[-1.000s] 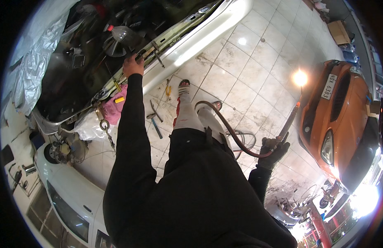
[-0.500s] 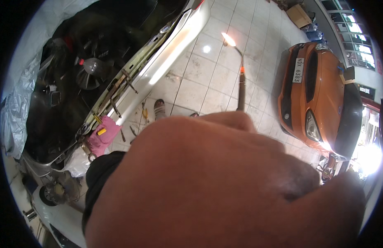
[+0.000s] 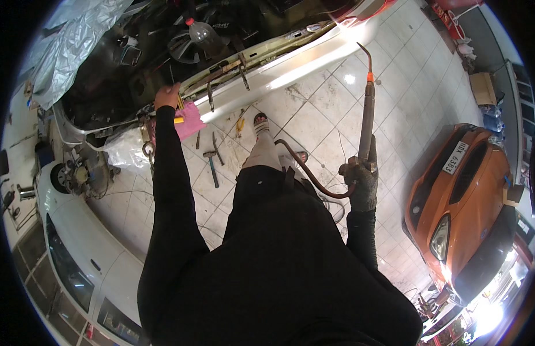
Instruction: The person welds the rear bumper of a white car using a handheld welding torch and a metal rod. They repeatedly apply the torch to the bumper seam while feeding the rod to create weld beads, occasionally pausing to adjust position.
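My gloved right hand [image 3: 360, 176] is closed around a gas welding torch [image 3: 367, 112], its thin bent tip pointing up and away; no flame shows at the tip. A reddish-brown hose [image 3: 305, 167] curves from beside that hand toward my legs. My bare left hand [image 3: 167, 97] is at the edge of a white car's open compartment [image 3: 262, 79], above a pink cloth [image 3: 192, 118]. Its fingers look curled, and a thin rod stands up near them; whether they hold it is unclear. Clamping pliers [image 3: 243, 72] hang on the car's metal edge.
A hammer [image 3: 212, 168] and other hand tools lie on the tiled floor by my foot. An orange car [image 3: 475, 196] stands to the right, a white car [image 3: 88, 248] to the left. Inside the compartment is a plastic bottle [image 3: 205, 36]. A cardboard box [image 3: 483, 88] sits far right.
My left hand has gone from close before the camera to the car's edge at the left. The torch flame seen earlier no longer shows. The view has shifted, bringing my gloved right hand into sight.
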Demonstrator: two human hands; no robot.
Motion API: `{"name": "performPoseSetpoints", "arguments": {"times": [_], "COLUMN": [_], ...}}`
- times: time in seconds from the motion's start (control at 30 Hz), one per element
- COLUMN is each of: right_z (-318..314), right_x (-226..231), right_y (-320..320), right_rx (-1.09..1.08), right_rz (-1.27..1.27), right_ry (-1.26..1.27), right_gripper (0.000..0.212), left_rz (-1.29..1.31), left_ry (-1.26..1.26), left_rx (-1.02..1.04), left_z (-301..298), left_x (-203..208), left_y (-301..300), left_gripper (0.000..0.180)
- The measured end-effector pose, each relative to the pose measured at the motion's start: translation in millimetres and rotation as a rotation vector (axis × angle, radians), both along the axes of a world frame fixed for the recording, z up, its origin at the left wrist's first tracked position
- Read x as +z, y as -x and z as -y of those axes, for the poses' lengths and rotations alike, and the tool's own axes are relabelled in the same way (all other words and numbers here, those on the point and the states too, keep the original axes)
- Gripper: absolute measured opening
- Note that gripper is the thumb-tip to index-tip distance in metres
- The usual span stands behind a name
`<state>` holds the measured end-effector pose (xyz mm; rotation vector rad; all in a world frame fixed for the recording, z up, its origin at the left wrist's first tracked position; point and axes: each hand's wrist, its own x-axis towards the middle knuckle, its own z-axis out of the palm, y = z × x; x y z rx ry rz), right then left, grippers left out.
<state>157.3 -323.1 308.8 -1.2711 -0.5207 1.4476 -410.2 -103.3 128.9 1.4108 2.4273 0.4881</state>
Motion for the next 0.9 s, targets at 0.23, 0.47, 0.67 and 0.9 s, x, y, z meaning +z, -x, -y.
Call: {"name": "performPoseSetpoints", "arguments": {"times": [0.23, 0.47, 0.67, 0.9], "right_z": [-72.3, -126.9, -171.9, -260.1], "right_x": [4.3, 51.9, 56.0, 1.2], "right_y": [11.4, 22.8, -4.8, -115.4], "right_rx": [0.182, 0.23, 0.305, 0.652], "right_rz": [0.172, 0.254, 0.158, 0.085], "right_ry": [0.149, 0.359, 0.261, 0.194], "right_gripper": [0.082, 0.079, 0.089, 0.088], "left_rz": [-0.15, -0.164, -0.369, -0.1], "left_ry": [0.277, 0.295, 0.306, -0.008], "left_rx": [0.314, 0.316, 0.369, 0.785], "left_z": [2.2, -25.1, -27.1, 83.3], "left_x": [-148.8, -143.4, -165.3, -69.2], "left_y": [55.9, 34.3, 35.1, 22.8], "left_gripper": [0.06, 0.044, 0.053, 0.047]}}
